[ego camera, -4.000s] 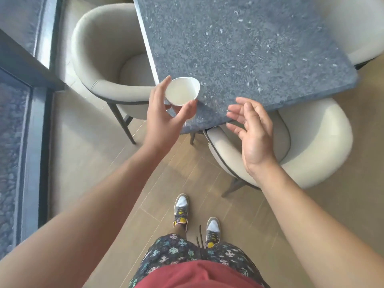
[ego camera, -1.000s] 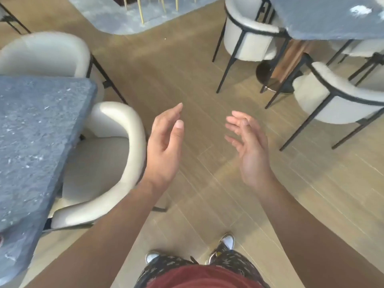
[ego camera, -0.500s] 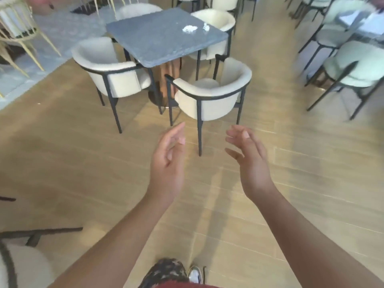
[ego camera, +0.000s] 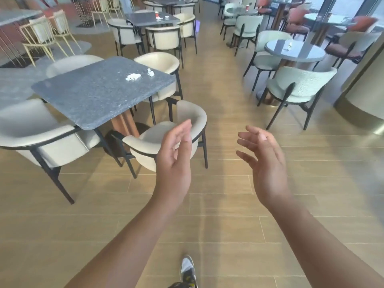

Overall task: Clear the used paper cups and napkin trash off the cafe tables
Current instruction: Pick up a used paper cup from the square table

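Left hand (ego camera: pixel 174 161), right hand (ego camera: pixel 264 163): fingers loosely spread, holding nothing. Crumpled napkins (ego camera: pixel 133 76) on near-left worktop (ego camera: pixel 93 94); red cup (ego camera: pixel 157 15) far, contents unseen.

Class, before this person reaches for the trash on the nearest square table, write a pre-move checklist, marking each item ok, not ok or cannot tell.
1. Left hand free: ok, open, holding nothing.
2. Right hand free: ok, open, holding nothing.
3. Trash located: ok, crumpled napkin and small white scrap lie toward the square table's far side.
4. Trash within reach: not ok, both hands are well short of it, cream chair between.
5. Scrap's identity: cannot tell, too small.
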Action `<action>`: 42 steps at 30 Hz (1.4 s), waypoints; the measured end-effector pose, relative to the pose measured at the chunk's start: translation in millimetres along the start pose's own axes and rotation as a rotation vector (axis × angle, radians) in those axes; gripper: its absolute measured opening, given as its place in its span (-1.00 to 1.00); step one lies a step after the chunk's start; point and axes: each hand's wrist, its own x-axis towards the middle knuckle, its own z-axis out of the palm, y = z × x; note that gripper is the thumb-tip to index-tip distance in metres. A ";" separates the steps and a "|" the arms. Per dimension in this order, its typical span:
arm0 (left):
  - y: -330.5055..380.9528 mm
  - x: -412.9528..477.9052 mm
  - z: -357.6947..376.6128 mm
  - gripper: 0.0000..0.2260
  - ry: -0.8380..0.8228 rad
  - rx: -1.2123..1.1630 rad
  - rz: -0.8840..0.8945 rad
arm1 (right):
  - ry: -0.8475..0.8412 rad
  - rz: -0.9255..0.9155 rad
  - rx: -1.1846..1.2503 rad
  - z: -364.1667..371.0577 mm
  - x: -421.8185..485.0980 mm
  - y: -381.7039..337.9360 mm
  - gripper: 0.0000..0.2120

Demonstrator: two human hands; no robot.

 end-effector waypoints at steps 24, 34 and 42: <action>-144.4 396.6 263.5 -0.70 -0.114 -0.066 0.018 | 0.134 -0.076 0.059 -87.5 468.3 35.4 -0.62; -196.9 570.8 406.1 -0.68 -0.111 -0.052 0.015 | 0.124 -0.077 0.056 -150.3 692.4 26.5 -0.63; -269.7 730.4 469.1 -0.69 -0.085 -0.089 0.010 | 0.105 -0.083 0.047 -145.5 874.7 60.4 -0.64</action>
